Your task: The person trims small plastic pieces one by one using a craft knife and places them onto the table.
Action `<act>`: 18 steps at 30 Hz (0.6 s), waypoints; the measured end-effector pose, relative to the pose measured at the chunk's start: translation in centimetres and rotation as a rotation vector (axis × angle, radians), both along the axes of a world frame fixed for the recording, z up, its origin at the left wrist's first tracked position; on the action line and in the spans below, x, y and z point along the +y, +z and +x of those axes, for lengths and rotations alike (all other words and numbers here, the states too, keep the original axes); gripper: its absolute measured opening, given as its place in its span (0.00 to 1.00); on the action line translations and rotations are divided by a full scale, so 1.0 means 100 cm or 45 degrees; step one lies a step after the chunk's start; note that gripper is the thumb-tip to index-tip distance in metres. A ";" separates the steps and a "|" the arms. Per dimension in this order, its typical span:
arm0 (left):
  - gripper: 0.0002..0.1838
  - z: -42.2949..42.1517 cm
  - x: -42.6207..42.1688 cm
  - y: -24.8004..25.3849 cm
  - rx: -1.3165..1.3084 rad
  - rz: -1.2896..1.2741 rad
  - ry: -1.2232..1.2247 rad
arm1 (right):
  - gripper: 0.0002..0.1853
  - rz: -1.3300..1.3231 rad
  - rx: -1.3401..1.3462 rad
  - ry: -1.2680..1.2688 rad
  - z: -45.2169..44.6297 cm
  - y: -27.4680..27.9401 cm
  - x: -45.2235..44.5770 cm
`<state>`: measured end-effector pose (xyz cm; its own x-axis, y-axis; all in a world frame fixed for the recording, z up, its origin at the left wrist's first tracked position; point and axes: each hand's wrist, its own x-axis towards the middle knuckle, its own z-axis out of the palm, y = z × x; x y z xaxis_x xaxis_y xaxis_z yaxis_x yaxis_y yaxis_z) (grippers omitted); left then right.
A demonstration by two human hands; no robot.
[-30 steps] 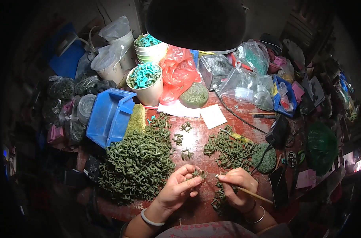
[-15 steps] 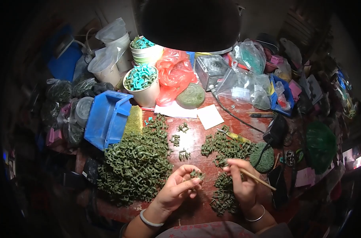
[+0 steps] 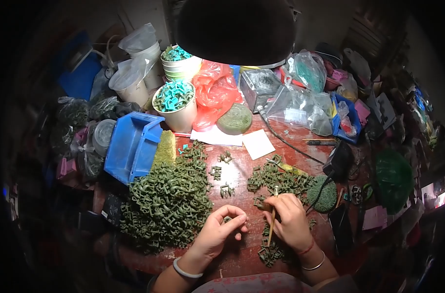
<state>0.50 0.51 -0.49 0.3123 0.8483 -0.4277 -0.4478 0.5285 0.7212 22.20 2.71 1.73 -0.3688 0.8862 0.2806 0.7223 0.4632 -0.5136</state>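
Note:
My left hand (image 3: 221, 233) is curled with thumb and fingertips together at the bottom centre; a bit of green shows inside the curl, too hidden to make out. Across a narrow gap, my right hand (image 3: 292, 223) grips a thin wooden-handled tool (image 3: 272, 222), which stands nearly upright. Its fingertips are beside a green piece (image 3: 260, 201) at the edge of the right pile (image 3: 281, 178); whether they touch it is unclear. A larger heap of small green parts (image 3: 166, 207) lies left of my left hand. Small green clusters (image 3: 227, 190) lie between the piles.
A blue bin (image 3: 134, 146) leans beside a yellow-green sponge (image 3: 164, 149). Behind are a cup of teal and green pieces (image 3: 180, 117), a red bag (image 3: 215, 90) and a green disc (image 3: 235, 118). On the right are a round green pad (image 3: 322, 193), a black adapter (image 3: 340, 158) and clear bags (image 3: 293, 105).
The green piece at my left fingertips no longer shows there. My right hand has moved slightly left, toward the pile, and the wooden-handled tool has swung from slanting right to nearly upright.

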 end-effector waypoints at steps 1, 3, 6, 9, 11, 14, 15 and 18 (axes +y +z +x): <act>0.06 0.001 -0.001 -0.003 0.025 0.025 -0.005 | 0.14 0.010 0.061 -0.010 -0.003 0.001 0.001; 0.07 0.004 -0.002 -0.004 0.068 0.048 -0.032 | 0.14 0.065 0.040 0.015 -0.009 -0.001 0.004; 0.08 0.009 -0.004 -0.004 0.137 0.058 -0.072 | 0.13 0.098 0.024 0.054 -0.002 -0.012 0.004; 0.09 0.011 -0.005 -0.006 0.190 0.085 -0.056 | 0.09 0.089 -0.024 0.080 0.000 -0.011 0.001; 0.10 0.013 -0.006 -0.007 0.217 0.125 -0.034 | 0.09 0.084 -0.028 0.099 0.000 -0.010 0.000; 0.11 0.019 -0.006 -0.007 0.315 0.091 0.023 | 0.07 0.083 -0.016 0.123 -0.002 -0.008 -0.001; 0.13 0.023 -0.004 -0.008 0.440 0.220 -0.047 | 0.08 0.076 -0.007 0.123 -0.002 -0.009 -0.001; 0.19 0.024 -0.005 -0.023 1.086 0.916 -0.089 | 0.09 0.046 0.016 0.166 -0.003 -0.006 -0.001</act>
